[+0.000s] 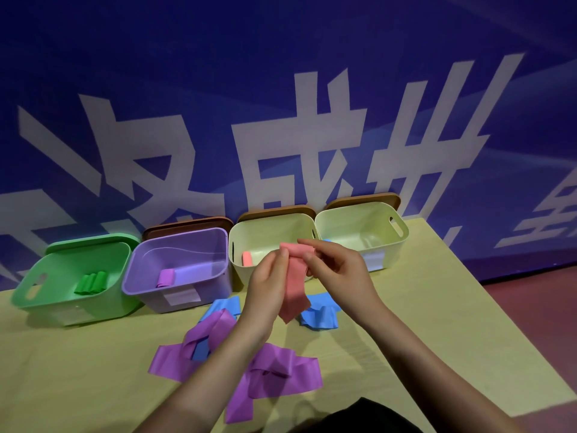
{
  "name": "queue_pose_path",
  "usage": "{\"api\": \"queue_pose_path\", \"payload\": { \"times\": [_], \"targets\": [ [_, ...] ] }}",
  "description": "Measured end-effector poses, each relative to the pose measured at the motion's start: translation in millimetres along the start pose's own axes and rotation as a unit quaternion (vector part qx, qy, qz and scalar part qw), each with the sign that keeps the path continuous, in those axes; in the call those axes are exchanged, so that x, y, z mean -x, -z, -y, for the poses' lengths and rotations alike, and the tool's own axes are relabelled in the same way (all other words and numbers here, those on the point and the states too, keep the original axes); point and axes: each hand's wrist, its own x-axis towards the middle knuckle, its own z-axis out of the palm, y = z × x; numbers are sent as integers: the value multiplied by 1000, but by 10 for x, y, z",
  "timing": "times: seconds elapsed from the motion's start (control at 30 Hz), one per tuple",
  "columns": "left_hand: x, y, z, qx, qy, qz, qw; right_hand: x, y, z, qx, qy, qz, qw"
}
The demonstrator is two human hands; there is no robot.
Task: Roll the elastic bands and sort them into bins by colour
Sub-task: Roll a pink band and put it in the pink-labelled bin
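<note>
A pink elastic band point(293, 287) hangs between my hands above the table, its top end partly rolled. My left hand point(268, 276) pinches the roll from the left and my right hand point(335, 265) grips it from the right. Behind stand four bins in a row: a green bin point(62, 303) with green rolls point(90, 282), a purple bin point(150, 290) with a purple roll point(165, 278), a cream bin point(237, 242) with a pink roll point(247, 258), and a second cream bin point(390, 245). Loose purple bands point(274, 370) and blue bands point(318, 315) lie on the table.
The yellow table point(78, 370) ends at the right over a dark red floor point(537, 307). A blue wall with large white characters point(281, 135) rises right behind the bins. Lids lean behind the bins. A dark garment point(359, 417) shows at the bottom edge.
</note>
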Motion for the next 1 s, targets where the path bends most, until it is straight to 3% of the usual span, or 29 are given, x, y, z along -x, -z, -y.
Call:
{"api": "queue_pose_path", "payload": {
  "times": [0.1,0.23,0.33,0.43,0.53,0.67,0.83,1.0],
  "targets": [
    [-5,-29,-20,28,68,-6,997,-32,35,-42,71,61,-18,995],
    [44,-59,-84,8,18,-4,1000,-43,107,-143,149,137,-29,979],
    [80,-84,-95,12,28,14,999,-19,128,-187,198,165,-25,966],
    [106,-84,-68,44,29,28,998,4,173,-182,205,214,28,955],
    [100,-55,-51,66,11,35,997,38,200,-135,96,125,83,984],
    [103,-59,-79,57,19,61,996,51,119,-71,-5,-13,61,998],
    [46,-80,18,31,-9,46,998,-9,65,-82,26,-12,4,1000],
    [18,-96,75,10,-59,50,997,21,-9,-145,153,100,-33,983]
  ]
}}
